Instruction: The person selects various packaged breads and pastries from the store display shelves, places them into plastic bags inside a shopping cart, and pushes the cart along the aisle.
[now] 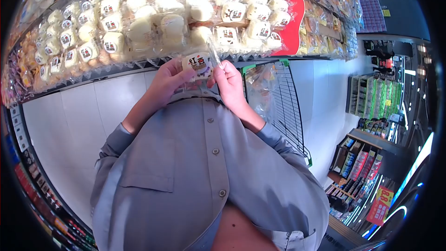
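Observation:
Just in front of my chest I hold a clear-wrapped white bun [200,69] with a printed label in dark characters. My left hand [169,78] is closed on its left side, the thumb lying over the front. On the other side, my right hand [229,81] pinches the shiny edge of the clear wrapper, which sticks up past the fingers. Directly beyond both hands, rows of similar wrapped buns [172,27] fill the shelf.
To the right stands a shopping cart [284,94] with a black wire basket, green corners and clear plastic bags inside. A red divider [296,23] splits the shelf. Pale floor tiles [93,107] lie below. Further right are display racks [374,95] and a red price sign [381,206].

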The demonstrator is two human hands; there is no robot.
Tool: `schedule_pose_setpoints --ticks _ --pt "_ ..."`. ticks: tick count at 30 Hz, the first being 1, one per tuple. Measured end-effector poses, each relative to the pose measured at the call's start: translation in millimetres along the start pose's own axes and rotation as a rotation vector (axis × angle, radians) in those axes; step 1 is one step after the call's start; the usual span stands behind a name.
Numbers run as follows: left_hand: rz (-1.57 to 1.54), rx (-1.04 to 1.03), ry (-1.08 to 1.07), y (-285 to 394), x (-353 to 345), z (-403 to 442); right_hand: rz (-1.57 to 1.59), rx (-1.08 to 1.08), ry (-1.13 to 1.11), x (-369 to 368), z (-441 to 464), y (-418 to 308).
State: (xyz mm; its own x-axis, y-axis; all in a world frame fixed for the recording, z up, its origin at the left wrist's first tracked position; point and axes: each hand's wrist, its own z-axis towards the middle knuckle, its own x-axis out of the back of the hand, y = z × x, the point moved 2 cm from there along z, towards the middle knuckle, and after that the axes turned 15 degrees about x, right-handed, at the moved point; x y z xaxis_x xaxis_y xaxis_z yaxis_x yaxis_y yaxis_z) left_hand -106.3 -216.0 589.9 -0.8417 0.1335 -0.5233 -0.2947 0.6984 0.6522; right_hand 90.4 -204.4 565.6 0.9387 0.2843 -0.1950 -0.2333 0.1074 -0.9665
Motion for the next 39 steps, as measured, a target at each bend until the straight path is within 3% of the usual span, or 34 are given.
schedule_pose_setpoints --ticks 14,22,29,32,39 --pt "-0.015 0.147 -0.156 -2.6 -41.1 45.4 -0.042 0.03 0.112 49.1 -27.4 -27.2" --pt "0.102 0.14 -0.215 -0.5 -59.1 49.1 0.174 0.036 0.244 59.7 -30.8 -19.1" --pt "0.166 0.132 -0.196 -0.7 -61.6 43.8 0.244 -0.033 0.233 56.1 -31.7 -20.1" --pt "0.158 0.138 -0.179 -4.5 -60.3 45.5 0.123 -0.037 0.2 54.0 -35.4 -20.3" --pt "0.118 0.133 -0.153 -7.0 -67.8 51.1 0.16 0.096 0.314 60.5 -46.8 -31.3"
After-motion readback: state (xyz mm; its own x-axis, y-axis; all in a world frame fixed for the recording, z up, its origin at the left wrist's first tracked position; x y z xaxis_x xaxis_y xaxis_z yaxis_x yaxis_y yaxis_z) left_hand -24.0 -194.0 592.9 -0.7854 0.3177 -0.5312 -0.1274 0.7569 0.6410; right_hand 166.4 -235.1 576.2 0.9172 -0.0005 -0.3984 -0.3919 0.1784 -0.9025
